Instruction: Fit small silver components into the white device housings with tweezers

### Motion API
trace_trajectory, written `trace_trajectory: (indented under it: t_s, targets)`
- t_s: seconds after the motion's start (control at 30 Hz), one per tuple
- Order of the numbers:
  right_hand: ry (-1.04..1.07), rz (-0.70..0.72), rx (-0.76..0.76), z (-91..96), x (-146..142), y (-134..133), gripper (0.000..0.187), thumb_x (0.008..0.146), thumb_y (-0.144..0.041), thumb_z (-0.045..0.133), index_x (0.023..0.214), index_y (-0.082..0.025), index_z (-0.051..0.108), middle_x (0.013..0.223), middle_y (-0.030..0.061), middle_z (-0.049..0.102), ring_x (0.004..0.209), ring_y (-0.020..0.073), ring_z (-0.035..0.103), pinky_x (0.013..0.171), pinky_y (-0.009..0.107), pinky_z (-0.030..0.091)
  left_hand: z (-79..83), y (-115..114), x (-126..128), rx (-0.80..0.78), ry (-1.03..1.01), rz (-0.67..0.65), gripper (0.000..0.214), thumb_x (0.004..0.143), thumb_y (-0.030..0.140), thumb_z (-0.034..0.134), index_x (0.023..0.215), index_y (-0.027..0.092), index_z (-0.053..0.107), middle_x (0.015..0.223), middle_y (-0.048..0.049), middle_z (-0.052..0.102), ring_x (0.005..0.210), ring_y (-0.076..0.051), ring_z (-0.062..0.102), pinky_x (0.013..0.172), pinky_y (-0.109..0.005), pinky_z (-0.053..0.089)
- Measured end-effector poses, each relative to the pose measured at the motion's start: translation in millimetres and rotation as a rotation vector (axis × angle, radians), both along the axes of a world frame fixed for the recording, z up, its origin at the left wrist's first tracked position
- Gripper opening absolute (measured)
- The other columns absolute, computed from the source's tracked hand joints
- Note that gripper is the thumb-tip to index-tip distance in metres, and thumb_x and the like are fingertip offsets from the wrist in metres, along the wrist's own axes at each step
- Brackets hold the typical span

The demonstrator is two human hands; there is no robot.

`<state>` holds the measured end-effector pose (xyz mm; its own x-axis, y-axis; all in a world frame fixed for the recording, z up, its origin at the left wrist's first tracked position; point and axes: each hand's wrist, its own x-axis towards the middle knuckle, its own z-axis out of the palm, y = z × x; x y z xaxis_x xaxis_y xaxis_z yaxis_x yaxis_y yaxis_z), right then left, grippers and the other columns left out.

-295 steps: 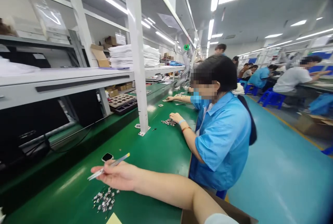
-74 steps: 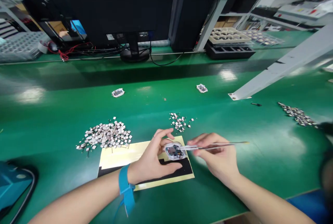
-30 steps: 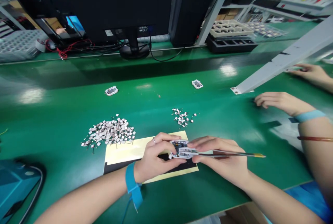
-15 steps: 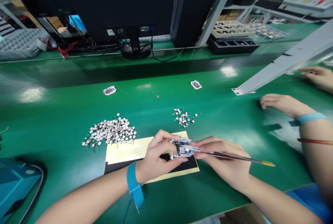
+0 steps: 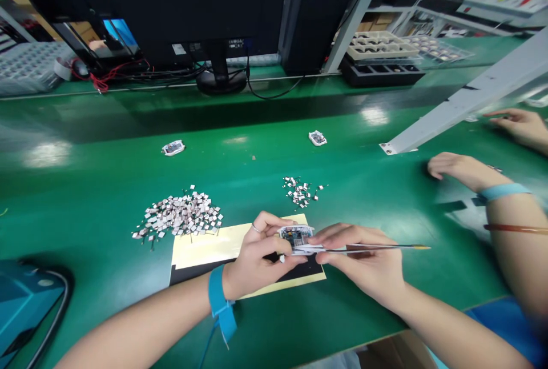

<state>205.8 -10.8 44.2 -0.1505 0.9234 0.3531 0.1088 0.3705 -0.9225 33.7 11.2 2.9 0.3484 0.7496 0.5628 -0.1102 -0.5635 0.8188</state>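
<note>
My left hand (image 5: 257, 252) is closed round a small white module with a dark circuit board (image 5: 294, 235), held just above a yellow and black sheet (image 5: 205, 249). My right hand (image 5: 363, 263) pinches a pair of thin metal tweezers (image 5: 377, 248), whose tips rest on the module. A blue strap (image 5: 219, 306) circles my left wrist. A large heap of small silver parts (image 5: 180, 217) lies left of the sheet, and a smaller heap (image 5: 299, 191) lies just behind the module.
Two more white modules (image 5: 173, 148) (image 5: 317, 138) lie further back on the green bench (image 5: 107, 186). A co-worker's hands (image 5: 454, 166) (image 5: 518, 123) rest at the right. A monitor stand (image 5: 220, 80), stacked trays (image 5: 379, 55) and a slanted white post (image 5: 462, 103) stand behind.
About ten seconds ago I looked along the bench with the tweezers raised. Over the last second the tweezers levelled out against the module. The co-worker's hands shifted slightly.
</note>
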Motion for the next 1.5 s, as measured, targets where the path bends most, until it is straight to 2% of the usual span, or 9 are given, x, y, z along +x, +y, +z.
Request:
trace_trajectory:
  t_s: [0.17,0.3,0.53,0.93,1.23,1.5]
  targets:
    - [0.067,-0.04,0.012,-1.3,-1.2,-2.4,0.025,0.06,-0.004,0.071,0.075,-0.023,0.065,0.075,0.0023,0.069,0.068,0.0193,0.066,0.062,0.031,0.056,-0.4,1.3,-1.4,-0.026,-0.012,0.007,0.011,0.069,0.014,0.067,0.073,0.016,0.057,0.093,-0.0056,0.047,0.09,-0.018,0.058,0.077,-0.03,0.052]
    - [0.088,-0.016,0.015,0.4,-0.4,-3.4,0.027,0.06,-0.003,0.071,0.077,-0.024,0.065,0.077,0.0018,0.069,0.07,0.0196,0.066,0.064,0.032,0.056,1.1,2.4,-3.5,-0.063,-0.005,0.029,0.015,0.065,0.015,0.07,0.074,0.016,0.058,0.091,-0.0054,0.049,0.087,-0.017,0.057,0.074,-0.028,0.052]
    - [-0.039,0.074,0.101,3.4,3.3,-3.0,0.032,0.061,-0.001,0.07,0.083,-0.024,0.065,0.082,0.0022,0.069,0.073,0.0188,0.066,0.065,0.029,0.056,-0.5,3.7,-6.1,-0.066,0.039,0.079,0.021,0.06,0.024,0.074,0.072,0.016,0.059,0.086,-0.0058,0.056,0.076,-0.015,0.058,0.067,-0.026,0.05]
    - [-0.125,0.167,0.204,3.5,8.2,-2.6,0.031,0.064,0.005,0.064,0.086,-0.016,0.064,0.086,0.0052,0.068,0.079,0.0169,0.065,0.07,0.026,0.055,-2.9,2.9,-5.8,-0.132,0.011,0.05,0.02,0.061,0.023,0.074,0.072,0.016,0.059,0.085,-0.0059,0.055,0.077,-0.016,0.059,0.066,-0.027,0.05]
    - [-0.099,0.157,0.204,2.8,6.0,-1.1,0.029,0.064,0.006,0.063,0.084,-0.015,0.065,0.084,0.0044,0.068,0.078,0.0153,0.065,0.071,0.023,0.055,-4.3,2.6,-5.3,-0.139,0.016,0.032,0.021,0.061,0.02,0.074,0.074,0.017,0.058,0.087,-0.0054,0.054,0.079,-0.016,0.058,0.068,-0.028,0.049]
    - [-0.06,0.148,0.16,-0.3,5.4,-1.4,0.029,0.063,0.005,0.066,0.082,-0.017,0.065,0.081,0.0031,0.069,0.076,0.0162,0.066,0.069,0.025,0.056,-9.4,2.9,-6.8,-0.121,0.015,0.03,0.029,0.061,0.023,0.074,0.084,0.019,0.058,0.089,-0.0065,0.055,0.082,-0.017,0.058,0.07,-0.029,0.05]
